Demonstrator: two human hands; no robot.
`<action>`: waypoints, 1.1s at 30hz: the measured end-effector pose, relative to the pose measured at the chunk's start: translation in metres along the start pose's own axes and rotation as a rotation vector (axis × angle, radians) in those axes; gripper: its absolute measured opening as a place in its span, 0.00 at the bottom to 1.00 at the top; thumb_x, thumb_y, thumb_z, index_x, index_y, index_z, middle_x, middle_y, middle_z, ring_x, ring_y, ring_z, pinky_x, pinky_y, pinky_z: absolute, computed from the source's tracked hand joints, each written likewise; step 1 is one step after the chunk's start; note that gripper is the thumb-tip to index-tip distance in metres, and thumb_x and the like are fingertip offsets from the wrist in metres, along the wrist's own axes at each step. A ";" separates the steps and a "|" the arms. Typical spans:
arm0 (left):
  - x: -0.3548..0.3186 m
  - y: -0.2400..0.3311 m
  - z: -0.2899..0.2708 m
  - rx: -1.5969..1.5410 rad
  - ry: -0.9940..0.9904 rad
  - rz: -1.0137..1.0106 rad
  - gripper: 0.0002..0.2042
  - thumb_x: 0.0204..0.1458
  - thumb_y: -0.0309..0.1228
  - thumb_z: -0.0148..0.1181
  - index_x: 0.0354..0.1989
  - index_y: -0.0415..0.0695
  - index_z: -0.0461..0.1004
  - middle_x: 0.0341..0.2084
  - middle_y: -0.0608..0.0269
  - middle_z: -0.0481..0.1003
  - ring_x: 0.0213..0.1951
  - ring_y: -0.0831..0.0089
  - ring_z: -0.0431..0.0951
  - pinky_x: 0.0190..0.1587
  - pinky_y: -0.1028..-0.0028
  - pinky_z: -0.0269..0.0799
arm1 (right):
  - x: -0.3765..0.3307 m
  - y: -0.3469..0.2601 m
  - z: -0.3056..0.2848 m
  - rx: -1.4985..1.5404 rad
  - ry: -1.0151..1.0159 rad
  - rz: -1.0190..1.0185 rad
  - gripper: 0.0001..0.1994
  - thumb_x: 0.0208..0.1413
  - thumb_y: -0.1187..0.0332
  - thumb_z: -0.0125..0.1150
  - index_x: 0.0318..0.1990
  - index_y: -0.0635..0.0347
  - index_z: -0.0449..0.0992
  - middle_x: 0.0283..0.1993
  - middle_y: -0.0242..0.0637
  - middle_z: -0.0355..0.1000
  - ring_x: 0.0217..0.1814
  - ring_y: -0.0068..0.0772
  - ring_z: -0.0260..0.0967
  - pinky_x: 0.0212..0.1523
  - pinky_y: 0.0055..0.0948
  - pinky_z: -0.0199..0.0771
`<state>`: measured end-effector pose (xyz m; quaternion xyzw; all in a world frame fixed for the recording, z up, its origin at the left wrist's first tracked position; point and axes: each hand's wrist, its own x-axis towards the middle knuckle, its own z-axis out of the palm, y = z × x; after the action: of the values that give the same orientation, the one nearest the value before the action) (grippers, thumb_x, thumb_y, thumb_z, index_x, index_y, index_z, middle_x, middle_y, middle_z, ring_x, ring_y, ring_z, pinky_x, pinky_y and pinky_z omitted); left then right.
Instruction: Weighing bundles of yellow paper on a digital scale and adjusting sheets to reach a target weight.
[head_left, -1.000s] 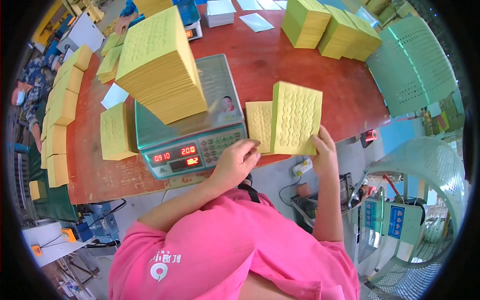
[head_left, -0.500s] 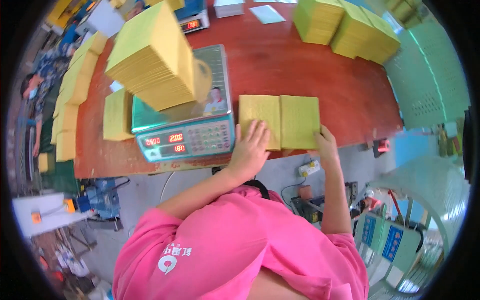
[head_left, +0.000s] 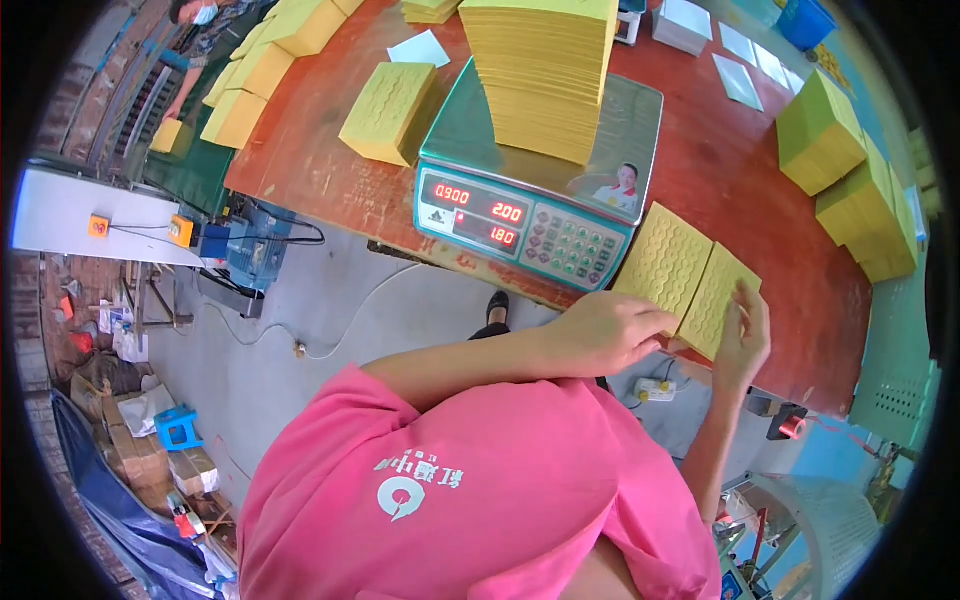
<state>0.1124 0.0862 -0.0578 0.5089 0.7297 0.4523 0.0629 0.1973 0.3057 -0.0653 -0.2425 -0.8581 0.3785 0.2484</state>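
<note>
Two low stacks of yellow paper sheets lie side by side near the table's front edge, both marked with wavy lines. Over the near edge of the left paper stack (head_left: 668, 262) is my left hand (head_left: 620, 332), its fingers loosely bent and apart. My right hand (head_left: 746, 338) is at the right paper stack (head_left: 722, 292), fingertips on or just above its top near the right side; nothing is gripped. To the left stands a digital scale (head_left: 520, 228) with lit red figures, a tall stack of yellow paper (head_left: 540, 85) on its plate.
A short yellow paper stack (head_left: 390, 112) stands left of the scale on the red table (head_left: 700, 130). More yellow stacks (head_left: 822, 135) are at the right, and white sheets (head_left: 738, 82) lie behind. At the far left, a person's hand (head_left: 176, 108) is near a yellow block (head_left: 170, 136).
The view has swung left, so the table appears farther right. My left hand has drawn back from the left stack's top to its near edge. My right hand's fingers have come over the right stack.
</note>
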 end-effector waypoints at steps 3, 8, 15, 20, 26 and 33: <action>-0.010 0.000 -0.028 0.011 0.070 0.009 0.15 0.48 0.28 0.64 0.46 0.39 0.75 0.38 0.52 0.78 0.39 0.54 0.79 0.40 0.62 0.76 | -0.001 -0.039 0.031 0.122 -0.029 -0.114 0.13 0.58 0.80 0.54 0.50 0.67 0.76 0.47 0.42 0.76 0.48 0.32 0.74 0.49 0.28 0.73; -0.023 -0.014 -0.105 0.093 0.332 -0.045 0.09 0.54 0.26 0.60 0.43 0.39 0.77 0.37 0.55 0.79 0.38 0.63 0.81 0.41 0.68 0.76 | 0.005 -0.085 0.070 0.321 -0.152 -0.156 0.12 0.55 0.82 0.56 0.47 0.68 0.76 0.44 0.42 0.77 0.46 0.31 0.74 0.48 0.27 0.72; 0.039 -0.116 -0.267 -1.025 0.740 -0.549 0.26 0.61 0.53 0.50 0.52 0.40 0.71 0.47 0.61 0.74 0.52 0.70 0.73 0.54 0.67 0.68 | 0.082 -0.128 0.131 0.659 -0.196 -0.010 0.18 0.66 0.65 0.51 0.56 0.68 0.73 0.52 0.39 0.75 0.55 0.29 0.70 0.55 0.29 0.69; 0.096 -0.135 -0.248 -1.089 0.476 -0.719 0.23 0.62 0.50 0.50 0.57 0.48 0.70 0.53 0.62 0.75 0.52 0.71 0.75 0.52 0.66 0.72 | 0.124 -0.152 0.199 0.921 -0.143 0.116 0.21 0.66 0.59 0.50 0.59 0.66 0.70 0.57 0.43 0.72 0.60 0.32 0.67 0.60 0.30 0.64; 0.085 -0.141 -0.213 -1.219 0.421 -0.708 0.20 0.63 0.42 0.49 0.61 0.48 0.66 0.55 0.60 0.73 0.54 0.66 0.75 0.52 0.61 0.75 | 0.090 -0.150 0.210 0.893 0.077 0.094 0.23 0.66 0.60 0.49 0.62 0.67 0.67 0.63 0.45 0.67 0.66 0.35 0.62 0.65 0.30 0.59; 0.084 -0.093 -0.192 -1.269 0.217 -0.739 0.23 0.63 0.46 0.48 0.64 0.50 0.64 0.59 0.66 0.70 0.58 0.69 0.72 0.57 0.62 0.71 | 0.034 -0.136 0.162 1.049 0.219 0.203 0.20 0.66 0.65 0.48 0.61 0.68 0.67 0.61 0.43 0.68 0.65 0.32 0.62 0.64 0.28 0.59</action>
<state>-0.0970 0.0324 0.0180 0.0488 0.4540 0.7840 0.4205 0.0420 0.1593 -0.0484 -0.2055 -0.4954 0.7505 0.3862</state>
